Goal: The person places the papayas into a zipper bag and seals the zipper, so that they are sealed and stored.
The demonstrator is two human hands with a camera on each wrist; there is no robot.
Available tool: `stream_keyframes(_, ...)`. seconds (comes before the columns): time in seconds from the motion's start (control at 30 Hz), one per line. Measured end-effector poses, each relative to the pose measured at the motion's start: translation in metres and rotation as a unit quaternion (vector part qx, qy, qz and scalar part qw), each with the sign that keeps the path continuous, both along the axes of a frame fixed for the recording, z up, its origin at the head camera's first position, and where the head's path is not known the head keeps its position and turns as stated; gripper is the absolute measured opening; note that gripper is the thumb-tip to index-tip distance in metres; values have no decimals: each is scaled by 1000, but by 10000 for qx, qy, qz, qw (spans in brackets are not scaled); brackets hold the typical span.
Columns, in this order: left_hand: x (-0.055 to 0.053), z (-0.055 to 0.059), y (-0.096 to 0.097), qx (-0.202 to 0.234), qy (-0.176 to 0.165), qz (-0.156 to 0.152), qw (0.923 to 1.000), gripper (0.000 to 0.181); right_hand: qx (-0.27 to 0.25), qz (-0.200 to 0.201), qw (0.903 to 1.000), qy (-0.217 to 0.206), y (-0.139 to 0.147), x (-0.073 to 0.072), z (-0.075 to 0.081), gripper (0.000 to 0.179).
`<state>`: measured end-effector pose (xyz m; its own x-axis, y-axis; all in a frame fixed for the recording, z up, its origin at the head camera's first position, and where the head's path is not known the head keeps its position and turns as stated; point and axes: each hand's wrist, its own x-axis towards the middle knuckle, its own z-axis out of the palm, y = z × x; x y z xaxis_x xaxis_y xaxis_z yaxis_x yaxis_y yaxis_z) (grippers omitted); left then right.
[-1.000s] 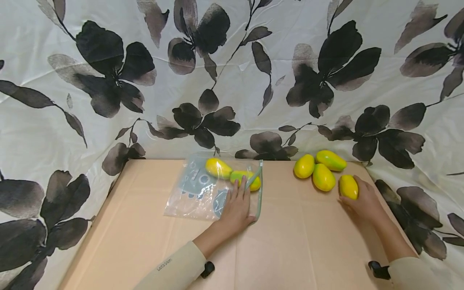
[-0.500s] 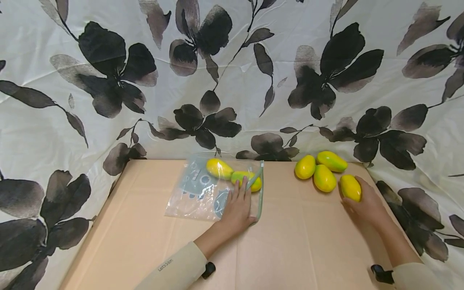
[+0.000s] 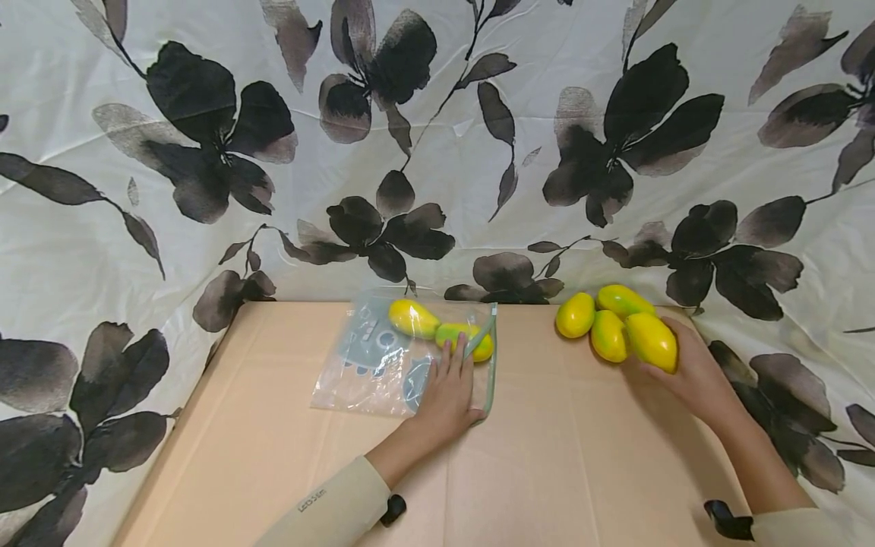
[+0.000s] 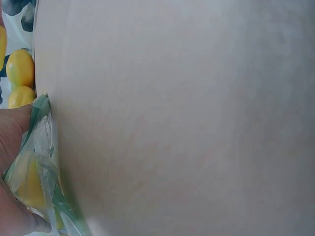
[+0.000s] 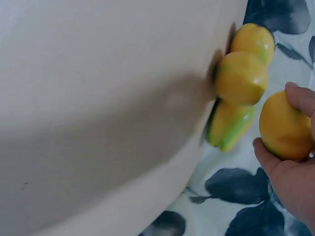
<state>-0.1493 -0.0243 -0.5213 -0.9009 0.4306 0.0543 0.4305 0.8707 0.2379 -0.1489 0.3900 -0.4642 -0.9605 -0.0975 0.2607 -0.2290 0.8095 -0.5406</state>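
My right hand [image 3: 700,372] grips a yellow mango [image 3: 652,342] from its right side, thumb and fingers around it, raised over the table. In the right wrist view the held mango [image 5: 283,128] is apart from three others. In the head view it overlaps this group: a left mango [image 3: 574,314], a middle one [image 3: 607,336] and a greener back one [image 3: 623,300]. My left hand [image 3: 444,387] lies with straight fingers on a clear zip bag [image 3: 335,387], at its green-edged mouth. Two yellow-green fruits [image 3: 413,317] are inside. The left wrist view shows the bag's mouth [image 4: 37,113] gaping.
The bag and fruit lie on a peach-coloured table [image 3: 273,471] near its back edge. A white cloth [image 3: 492,235] with dark flowers hangs behind it and at both sides. A black wrist camera [image 3: 728,520] sits at my right sleeve.
My right hand has lifted the mango off the table and tilted it, bringing it slightly left and up, so it overlaps the other mangoes. My left hand and the bag stay put.
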Motion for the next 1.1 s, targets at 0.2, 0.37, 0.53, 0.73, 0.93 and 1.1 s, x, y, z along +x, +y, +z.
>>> stream_keyframes(0.2,0,-1,1,18,46,9,10000,114,160,210,9978,-612,-23,1,12,95)
stream_keyframes(0.37,0,-2,2,49,44,-11,10000,115,128,556,9966,-594,-41,0,18,93)
stream_keyframes(0.53,2,-2,1,57,40,-24,10000,115,201,991,9934,-537,-61,-1,18,88)
stream_keyframes(0.73,2,-3,0,57,45,0,10000,114,343,1444,9865,-689,-85,-6,10,85)
stream_keyframes(0.93,2,-4,0,38,77,-8,10000,115,347,1835,9783,-896,-110,-14,-2,85)
stream_keyframes(1.1,2,-3,0,-16,133,-24,9999,113,377,1979,9721,-1203,-130,-21,-6,85)
